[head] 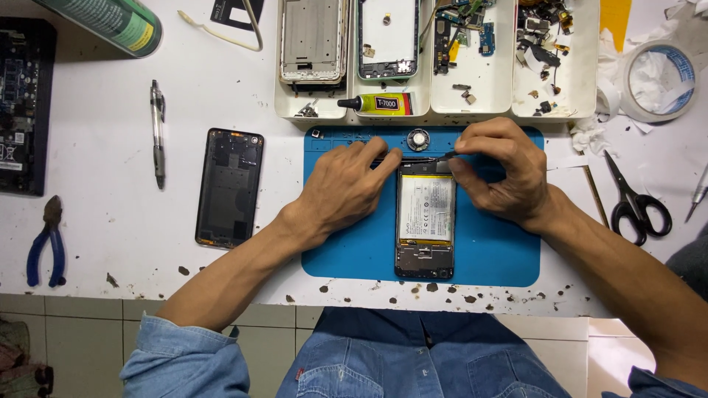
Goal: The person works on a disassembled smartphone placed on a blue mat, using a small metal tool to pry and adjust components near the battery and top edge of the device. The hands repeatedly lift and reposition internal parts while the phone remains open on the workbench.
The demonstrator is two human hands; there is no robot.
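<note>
While the opened smartphone [425, 221] is lying battery-up on the blue mat [501, 250] at mid-surface, the left hand [346, 184] is pressing down flat on its top left corner, fingers together. The right hand [501, 169] is pinching a thin dark tool [447, 156] at the phone's top edge; a black back cover [229, 188] is lying left of the mat, scissors [636, 200] right.

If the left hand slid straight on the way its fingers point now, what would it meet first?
The left hand points up and rightward across the blue mat. Its fingertips would most likely meet the right hand fingers at the top edge of the opened phone; the depth between them is unclear.
</note>
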